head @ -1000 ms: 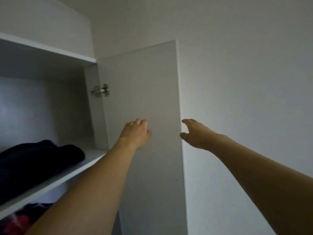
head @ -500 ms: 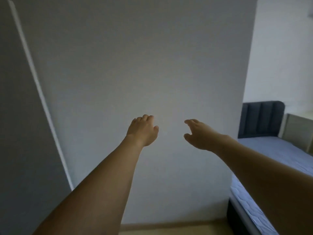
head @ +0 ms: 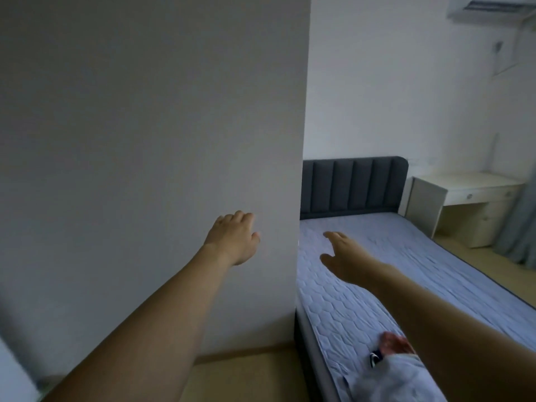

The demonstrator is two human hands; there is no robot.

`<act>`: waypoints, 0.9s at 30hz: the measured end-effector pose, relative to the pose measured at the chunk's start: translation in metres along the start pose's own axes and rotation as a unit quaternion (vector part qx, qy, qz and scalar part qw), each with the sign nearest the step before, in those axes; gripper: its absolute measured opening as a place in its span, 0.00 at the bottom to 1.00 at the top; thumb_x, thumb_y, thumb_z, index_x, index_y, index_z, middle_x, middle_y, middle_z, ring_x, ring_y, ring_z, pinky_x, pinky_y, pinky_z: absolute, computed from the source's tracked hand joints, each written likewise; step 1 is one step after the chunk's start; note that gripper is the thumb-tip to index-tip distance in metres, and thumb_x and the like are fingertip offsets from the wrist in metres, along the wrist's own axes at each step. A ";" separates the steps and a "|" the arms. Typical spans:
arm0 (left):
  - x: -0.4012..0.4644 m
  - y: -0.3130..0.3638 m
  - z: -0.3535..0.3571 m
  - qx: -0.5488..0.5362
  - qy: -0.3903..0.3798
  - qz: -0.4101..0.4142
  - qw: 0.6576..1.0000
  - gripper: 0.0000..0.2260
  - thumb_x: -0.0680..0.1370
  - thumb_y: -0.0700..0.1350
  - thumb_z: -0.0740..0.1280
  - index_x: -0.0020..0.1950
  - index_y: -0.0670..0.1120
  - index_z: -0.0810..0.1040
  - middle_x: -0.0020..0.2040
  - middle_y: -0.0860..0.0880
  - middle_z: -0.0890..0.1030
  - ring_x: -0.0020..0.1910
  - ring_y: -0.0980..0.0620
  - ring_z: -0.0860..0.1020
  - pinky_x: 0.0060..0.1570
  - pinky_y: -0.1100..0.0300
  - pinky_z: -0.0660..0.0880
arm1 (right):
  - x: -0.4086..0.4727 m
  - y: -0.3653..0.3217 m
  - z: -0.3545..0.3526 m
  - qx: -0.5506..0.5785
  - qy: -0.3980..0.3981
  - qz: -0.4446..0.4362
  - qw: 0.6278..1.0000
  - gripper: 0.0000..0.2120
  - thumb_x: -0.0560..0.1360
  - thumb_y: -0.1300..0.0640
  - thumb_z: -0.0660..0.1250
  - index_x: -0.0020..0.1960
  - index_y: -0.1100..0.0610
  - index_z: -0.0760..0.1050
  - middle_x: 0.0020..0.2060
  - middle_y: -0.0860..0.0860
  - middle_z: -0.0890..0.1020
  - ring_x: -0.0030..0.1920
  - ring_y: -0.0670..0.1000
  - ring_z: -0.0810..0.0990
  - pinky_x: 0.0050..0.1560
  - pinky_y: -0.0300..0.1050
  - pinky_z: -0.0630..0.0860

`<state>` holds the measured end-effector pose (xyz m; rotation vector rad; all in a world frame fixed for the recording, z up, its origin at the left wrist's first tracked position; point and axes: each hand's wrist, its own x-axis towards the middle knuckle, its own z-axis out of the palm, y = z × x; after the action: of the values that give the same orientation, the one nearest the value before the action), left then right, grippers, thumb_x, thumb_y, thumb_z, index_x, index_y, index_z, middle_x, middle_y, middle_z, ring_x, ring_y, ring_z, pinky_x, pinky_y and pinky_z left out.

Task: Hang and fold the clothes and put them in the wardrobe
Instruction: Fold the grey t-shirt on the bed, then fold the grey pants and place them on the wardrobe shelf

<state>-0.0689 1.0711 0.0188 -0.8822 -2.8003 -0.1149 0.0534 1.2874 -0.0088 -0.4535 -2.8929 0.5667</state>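
Both my arms stretch forward and hold nothing. My left hand (head: 235, 237) hangs in front of a plain white wall (head: 150, 140), fingers loosely curled. My right hand (head: 343, 256) reaches out over the bed (head: 377, 256) with its fingers relaxed. Clothes (head: 391, 369) lie on the mattress at the lower right: a pale grey garment with a reddish piece and a small dark item beside it, partly hidden by my right forearm. The wardrobe is out of view.
The bed has a light blue quilted cover and a dark grey padded headboard (head: 352, 185). A white desk (head: 464, 192) stands beyond it, with a grey curtain (head: 519, 227) at the far right. An air conditioner (head: 493, 7) hangs top right. Wooden floor (head: 240, 372) shows below the wall.
My view has swung right, away from the open wardrobe door and its shelves, past the wall to the bed. Both hands stayed outstretched and holding nothing.
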 end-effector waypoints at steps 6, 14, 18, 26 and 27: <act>0.041 0.111 0.069 -0.043 -0.060 -0.007 0.997 0.24 0.83 0.53 0.52 0.77 0.45 0.59 0.75 0.43 0.64 0.70 0.41 0.66 0.70 0.49 0.62 | -0.004 0.132 -0.005 0.005 0.000 0.033 0.999 0.30 0.79 0.51 0.64 0.77 0.54 0.56 0.75 0.53 0.62 0.73 0.55 0.64 0.71 0.50 0.63; 0.087 0.306 0.145 -0.053 -0.107 -0.027 0.992 0.24 0.82 0.51 0.53 0.77 0.46 0.58 0.75 0.44 0.64 0.70 0.41 0.67 0.69 0.50 0.63 | 0.008 0.362 -0.058 -0.001 -0.031 0.084 0.996 0.30 0.79 0.51 0.61 0.77 0.56 0.55 0.76 0.54 0.61 0.72 0.56 0.65 0.70 0.51 0.64; 0.104 0.381 0.172 -0.062 -0.137 -0.051 0.987 0.23 0.82 0.52 0.54 0.76 0.47 0.60 0.74 0.44 0.66 0.69 0.42 0.69 0.67 0.49 0.65 | 0.013 0.446 -0.062 0.007 -0.099 0.091 0.991 0.30 0.80 0.52 0.61 0.77 0.56 0.54 0.76 0.55 0.60 0.73 0.56 0.64 0.70 0.50 0.63; 0.149 0.483 0.266 -0.118 -0.182 -0.129 0.968 0.24 0.82 0.54 0.54 0.76 0.46 0.61 0.74 0.43 0.66 0.70 0.41 0.67 0.67 0.50 0.66 | 0.050 0.597 -0.041 0.016 -0.154 0.082 0.985 0.31 0.79 0.52 0.61 0.78 0.56 0.53 0.76 0.55 0.59 0.75 0.55 0.60 0.71 0.50 0.60; 0.152 0.499 0.281 -0.130 -0.193 -0.142 0.962 0.24 0.82 0.53 0.55 0.76 0.46 0.61 0.74 0.43 0.66 0.70 0.42 0.67 0.68 0.50 0.66 | 0.056 0.616 -0.037 0.017 -0.162 0.074 0.984 0.31 0.79 0.52 0.61 0.78 0.56 0.53 0.76 0.54 0.59 0.74 0.55 0.61 0.71 0.49 0.61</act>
<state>0.0477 1.6021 -0.2165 -0.5943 -3.3242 -0.4025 0.1706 1.8618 -0.2101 -0.6308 -3.1676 0.7764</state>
